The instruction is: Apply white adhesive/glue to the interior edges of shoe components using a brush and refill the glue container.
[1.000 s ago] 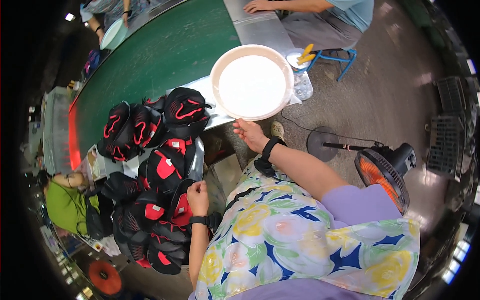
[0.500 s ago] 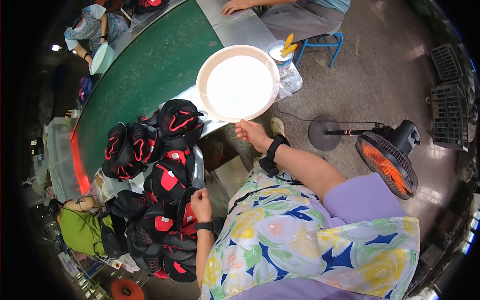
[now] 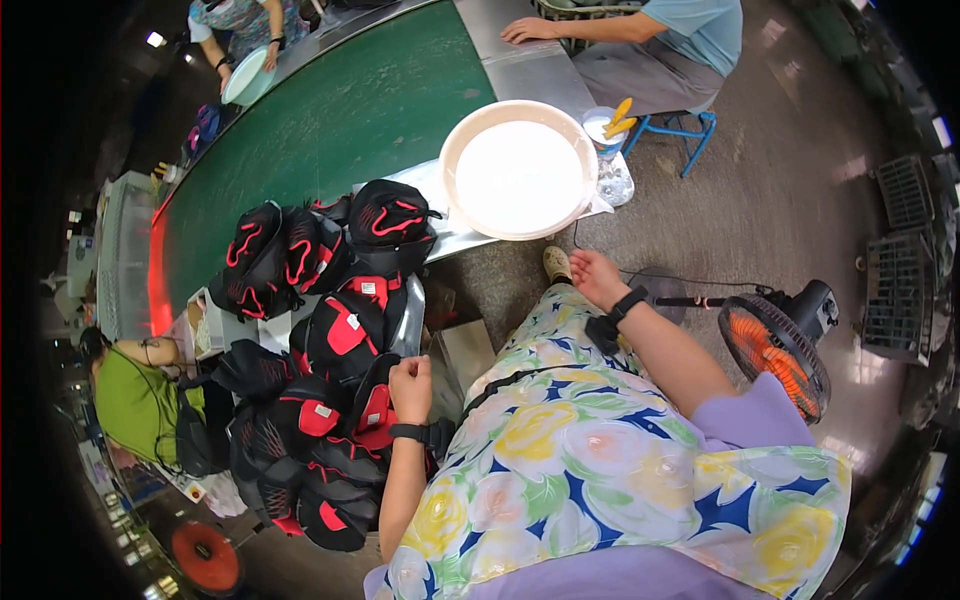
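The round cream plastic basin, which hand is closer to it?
Right. The right hand is just below the basin in the picture, apart; the left hand is farther off, lower left.

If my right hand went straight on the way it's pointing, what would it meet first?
Probably the near rim of the cream basin: your right hand points forward and leftward toward it, though its height against the rim is unclear here.

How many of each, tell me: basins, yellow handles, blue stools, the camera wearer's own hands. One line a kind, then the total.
Cream basin and pale green basin: 2
Yellow handles: 2
Blue stool: 1
Left hand and right hand: 2
Total: 7
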Motion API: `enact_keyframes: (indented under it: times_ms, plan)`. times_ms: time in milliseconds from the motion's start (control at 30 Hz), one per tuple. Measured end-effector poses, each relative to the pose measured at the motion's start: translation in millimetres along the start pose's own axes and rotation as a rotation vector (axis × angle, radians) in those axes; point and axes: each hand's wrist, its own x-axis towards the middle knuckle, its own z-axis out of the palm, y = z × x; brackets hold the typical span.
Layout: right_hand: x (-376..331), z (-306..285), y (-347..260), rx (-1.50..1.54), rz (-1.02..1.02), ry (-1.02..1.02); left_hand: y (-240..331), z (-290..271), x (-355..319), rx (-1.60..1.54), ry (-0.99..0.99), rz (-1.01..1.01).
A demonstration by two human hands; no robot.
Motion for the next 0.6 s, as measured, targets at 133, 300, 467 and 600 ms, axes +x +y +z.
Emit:
enact_keyframes:
  times_ms: [133, 300, 467, 600]
  plan:
    - [-10.9, -25.2, -10.8, -0.078, 0.013, 0.084, 9.9, -4.5, -4.1, -0.074, -0.019, -0.016]
    - [-17.6, -28.0, -16.3, -0.123, 0.030, 0.140, 2.8, -1.2, -6.4, -0.123, -0.004, -0.006]
    - [-11.7, -16.3, -17.1, -0.200, 0.023, 0.115, 3.0, -0.7, -8.8, -0.082, -0.002, 0.020]
    - [-10.9, -10.1, -9.8, -0.272, 0.040, 0.090, 10.0, -6.6, -11.5, -0.083, 0.027, 0.034]
